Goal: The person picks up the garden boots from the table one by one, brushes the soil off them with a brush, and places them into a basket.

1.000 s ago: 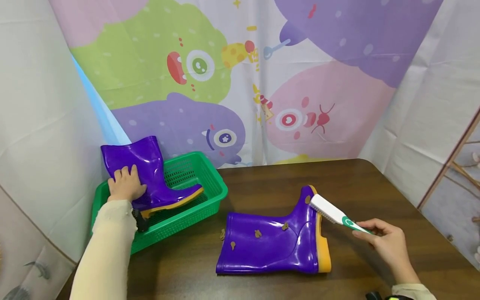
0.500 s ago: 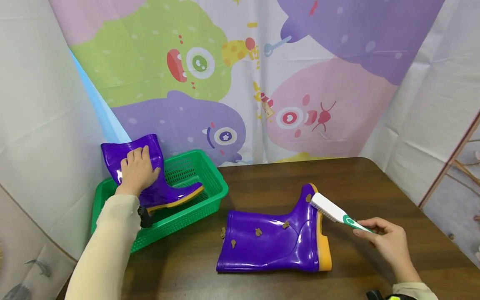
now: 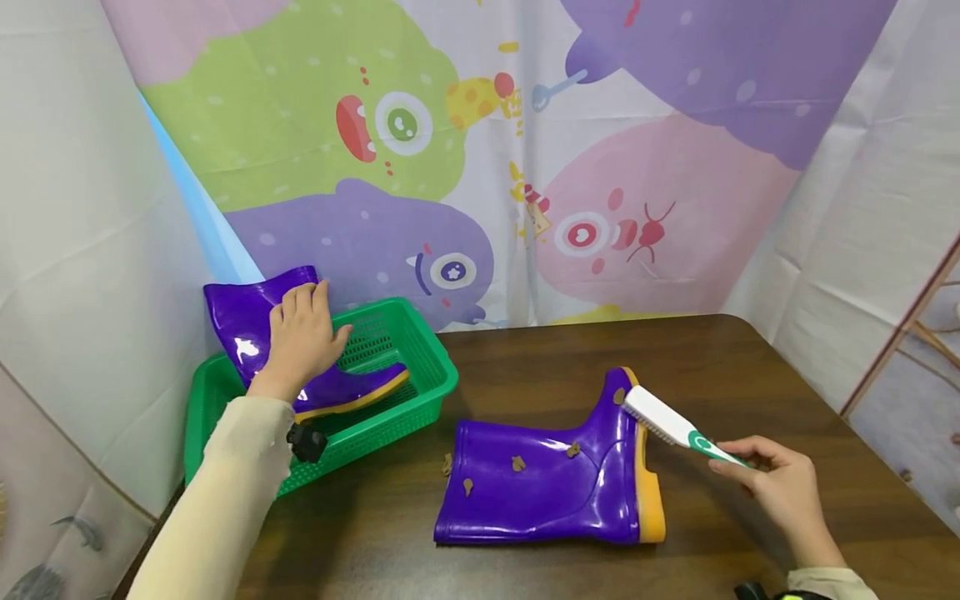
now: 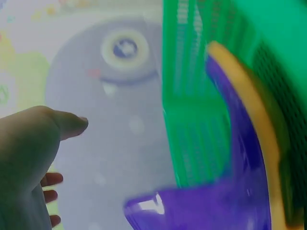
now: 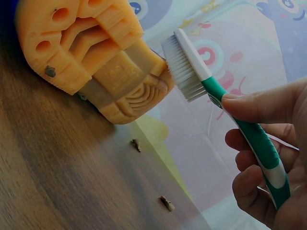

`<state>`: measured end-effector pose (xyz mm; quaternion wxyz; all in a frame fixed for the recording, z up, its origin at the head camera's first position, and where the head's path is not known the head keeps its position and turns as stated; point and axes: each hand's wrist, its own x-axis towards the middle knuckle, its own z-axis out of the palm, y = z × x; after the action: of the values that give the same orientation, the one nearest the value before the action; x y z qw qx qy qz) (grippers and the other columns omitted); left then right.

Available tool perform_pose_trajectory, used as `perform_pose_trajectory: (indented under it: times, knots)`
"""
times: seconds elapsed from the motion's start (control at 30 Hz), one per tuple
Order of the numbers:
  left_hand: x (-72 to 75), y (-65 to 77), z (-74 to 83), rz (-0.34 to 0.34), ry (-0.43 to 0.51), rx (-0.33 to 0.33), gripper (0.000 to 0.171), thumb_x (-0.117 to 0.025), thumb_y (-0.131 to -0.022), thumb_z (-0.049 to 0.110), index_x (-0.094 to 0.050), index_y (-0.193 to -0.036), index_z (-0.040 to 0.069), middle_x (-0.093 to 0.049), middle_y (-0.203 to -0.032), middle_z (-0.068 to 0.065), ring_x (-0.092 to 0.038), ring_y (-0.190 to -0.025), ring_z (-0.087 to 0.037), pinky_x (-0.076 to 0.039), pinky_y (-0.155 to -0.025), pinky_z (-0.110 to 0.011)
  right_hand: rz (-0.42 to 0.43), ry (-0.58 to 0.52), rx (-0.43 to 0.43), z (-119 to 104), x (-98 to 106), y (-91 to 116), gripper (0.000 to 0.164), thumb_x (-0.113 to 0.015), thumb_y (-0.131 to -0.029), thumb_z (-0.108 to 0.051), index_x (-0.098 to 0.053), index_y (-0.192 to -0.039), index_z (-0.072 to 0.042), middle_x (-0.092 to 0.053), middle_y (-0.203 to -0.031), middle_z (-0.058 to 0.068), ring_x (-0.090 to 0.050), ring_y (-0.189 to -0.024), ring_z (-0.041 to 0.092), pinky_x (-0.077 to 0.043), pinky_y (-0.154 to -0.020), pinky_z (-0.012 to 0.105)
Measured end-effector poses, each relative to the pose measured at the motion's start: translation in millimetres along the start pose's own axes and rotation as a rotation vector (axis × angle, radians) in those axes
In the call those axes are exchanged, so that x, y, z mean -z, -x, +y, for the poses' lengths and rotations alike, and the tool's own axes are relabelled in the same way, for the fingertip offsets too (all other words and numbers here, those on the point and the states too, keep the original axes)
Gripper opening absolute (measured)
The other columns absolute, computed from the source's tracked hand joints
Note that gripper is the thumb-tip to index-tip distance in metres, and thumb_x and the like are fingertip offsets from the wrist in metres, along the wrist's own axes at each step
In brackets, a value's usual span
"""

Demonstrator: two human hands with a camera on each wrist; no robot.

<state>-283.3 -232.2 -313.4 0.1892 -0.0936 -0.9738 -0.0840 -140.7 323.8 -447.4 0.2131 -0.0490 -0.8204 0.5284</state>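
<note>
My left hand (image 3: 302, 342), fingers extended, is over a purple rain boot (image 3: 238, 323) that stands in a green plastic basket (image 3: 393, 423). In the left wrist view, thumb and fingers are apart from that boot (image 4: 201, 206). My right hand (image 3: 783, 487) grips the green-and-white handle of a scrub brush (image 3: 663, 417). Its bristles are at the toe of a second purple rain boot (image 3: 525, 508), which lies on its side with brown clumps on it. From the right wrist, the curled fingers and thumb hold the brush (image 5: 259, 143) beside the boot's orange sole (image 5: 110, 72).
The brown wooden table (image 3: 360, 533) carries both boots and the basket. Small brown bits (image 5: 165, 203) lie on the table near the sole. A cartoon-printed curtain (image 3: 480, 167) hangs along the back edge, with pale cloth at both sides.
My left hand has moved up and right across the boot in the basket. The right hand and brush have stayed nearly still at the lying boot's toe.
</note>
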Motion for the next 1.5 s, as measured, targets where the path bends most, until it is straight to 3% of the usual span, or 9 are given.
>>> perform_pose_trajectory:
  times: [0.37,0.63,0.93,1.27,1.5]
  knots:
    - [-3.1,34.1,77.0,0.068,0.048,-0.074,0.073,-0.065,-0.095,0.028,-0.030,-0.146,-0.011,-0.035,-0.141,-0.031,-0.029,-0.132,-0.047,-0.027,-0.106,-0.061,0.003,0.010,0.010,1.0,-0.5,1.4,0.015,-0.084,-0.072,0.005,-0.076,-0.083,-0.001,-0.065,-0.063,-0.015,-0.045,-0.043,0.007,-0.041,-0.042,0.023]
    - [-18.9,58.0,99.4,0.045,0.054,-0.138,0.074,-0.068,-0.094,0.030,-0.033,-0.146,-0.010,-0.038,-0.142,-0.029,-0.032,-0.133,-0.045,-0.030,-0.105,-0.060,0.004,0.010,0.013,1.2,-1.4,1.4,0.016,-0.085,-0.071,0.005,-0.075,-0.084,0.000,-0.062,-0.060,-0.013,-0.044,-0.043,0.006,-0.040,-0.041,0.023]
    - [-38.1,88.2,119.6,0.082,0.022,-0.195,0.073,-0.073,-0.089,0.032,-0.041,-0.140,-0.011,-0.045,-0.133,-0.028,-0.041,-0.125,-0.044,-0.038,-0.099,-0.056,0.004,0.008,0.020,1.5,-1.1,1.4,0.016,-0.084,-0.071,0.006,-0.076,-0.083,0.000,-0.063,-0.060,-0.013,-0.044,-0.042,0.006,-0.039,-0.041,0.022]
    - [-67.5,114.9,136.0,-0.065,0.061,-0.223,0.075,-0.069,-0.091,0.035,-0.038,-0.143,-0.010,-0.044,-0.138,-0.027,-0.040,-0.128,-0.041,-0.038,-0.099,-0.054,0.001,-0.001,0.029,2.3,-0.8,0.3,0.016,-0.084,-0.071,0.007,-0.076,-0.083,-0.001,-0.065,-0.062,-0.014,-0.044,-0.043,0.005,-0.039,-0.041,0.023]
    - [-90.4,123.0,135.5,-0.223,0.069,-0.174,0.076,-0.069,-0.092,0.036,-0.037,-0.142,-0.011,-0.042,-0.138,-0.027,-0.038,-0.128,-0.040,-0.034,-0.100,-0.054,-0.002,0.000,0.025,0.3,-0.5,0.5,0.016,-0.084,-0.072,0.005,-0.076,-0.082,-0.002,-0.065,-0.062,-0.014,-0.045,-0.043,0.005,-0.039,-0.041,0.022]
